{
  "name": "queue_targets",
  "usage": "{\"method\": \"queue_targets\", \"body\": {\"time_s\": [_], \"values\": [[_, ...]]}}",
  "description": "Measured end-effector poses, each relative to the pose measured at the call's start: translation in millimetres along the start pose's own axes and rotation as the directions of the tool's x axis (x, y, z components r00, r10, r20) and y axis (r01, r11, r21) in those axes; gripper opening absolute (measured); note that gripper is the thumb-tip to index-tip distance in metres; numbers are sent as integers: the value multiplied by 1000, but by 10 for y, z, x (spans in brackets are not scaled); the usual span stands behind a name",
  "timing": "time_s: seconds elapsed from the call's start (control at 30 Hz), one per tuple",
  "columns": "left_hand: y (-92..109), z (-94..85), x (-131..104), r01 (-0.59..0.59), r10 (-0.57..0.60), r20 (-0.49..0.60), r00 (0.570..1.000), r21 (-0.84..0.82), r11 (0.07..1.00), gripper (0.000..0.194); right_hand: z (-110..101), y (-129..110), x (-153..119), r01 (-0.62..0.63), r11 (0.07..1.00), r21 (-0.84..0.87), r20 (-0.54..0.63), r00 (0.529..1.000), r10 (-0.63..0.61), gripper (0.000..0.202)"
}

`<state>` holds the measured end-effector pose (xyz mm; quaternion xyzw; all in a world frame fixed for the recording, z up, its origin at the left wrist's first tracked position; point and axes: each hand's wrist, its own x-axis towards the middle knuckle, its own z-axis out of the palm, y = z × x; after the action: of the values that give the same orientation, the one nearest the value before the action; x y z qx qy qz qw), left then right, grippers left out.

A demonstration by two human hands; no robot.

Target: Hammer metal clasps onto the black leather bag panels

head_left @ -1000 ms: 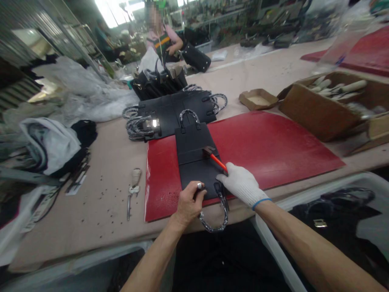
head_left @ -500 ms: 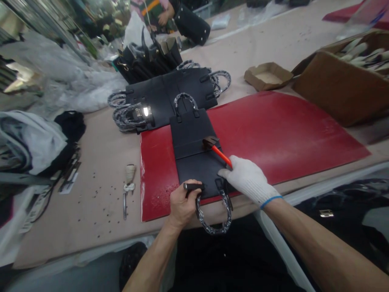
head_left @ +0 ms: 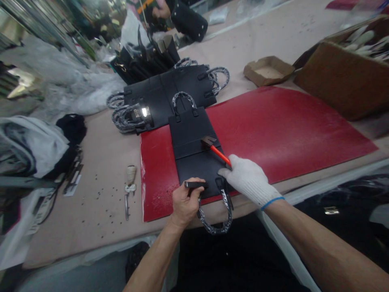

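Note:
My bare left hand [head_left: 187,202] grips a short dark metal punch [head_left: 194,184] near the lower edge of a black bag panel [head_left: 194,129]. Whether the punch's tip touches the panel I cannot tell. In a white knitted glove, my right hand [head_left: 247,176] is closed round the orange handle of a hammer [head_left: 220,154], whose dark head is over the middle of the panel. Plastic-wrapped loop handles are fixed at both ends of the panel; the near handle [head_left: 215,231] hangs over the table edge. Under the panel lies a red mat [head_left: 273,129].
Behind the panel are stacked black bag panels [head_left: 170,93] and upright black bags [head_left: 146,61]. A tool with a wrapped grip [head_left: 131,176] lies left of the mat among small dark bits. To the right stand a shallow cardboard tray [head_left: 269,71] and a larger box [head_left: 343,77]. Another person's hand shows far back.
The punch has turned slightly in my left hand, which has shifted a little to the right. The hammer is almost where it was. The whole view has shifted slightly.

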<state>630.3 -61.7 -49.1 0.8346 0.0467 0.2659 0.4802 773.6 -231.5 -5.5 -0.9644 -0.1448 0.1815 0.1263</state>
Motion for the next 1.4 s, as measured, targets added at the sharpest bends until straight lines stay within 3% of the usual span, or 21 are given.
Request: {"method": "queue_targets", "body": {"time_s": [0.73, 1.07, 1.27, 1.4], "values": [[10, 54, -2, -120, 117, 35, 992, 99, 988, 12, 5, 19, -11, 12, 1000, 19, 2, 1000, -12, 36], [-16, 175, -5, -172, 159, 90, 983, 172, 970, 13, 50, 52, 1, 27, 997, 71, -23, 999, -25, 36], [9, 199, 7, -138, 121, 109, 987, 169, 976, 15, -9, 101, -57, 133, 976, 171, -90, 989, -119, 28], [35, 213, 29, -108, 88, 118, 989, 176, 979, 14, -275, 110, -255, 270, 932, 241, -134, 960, -244, 32]]}}
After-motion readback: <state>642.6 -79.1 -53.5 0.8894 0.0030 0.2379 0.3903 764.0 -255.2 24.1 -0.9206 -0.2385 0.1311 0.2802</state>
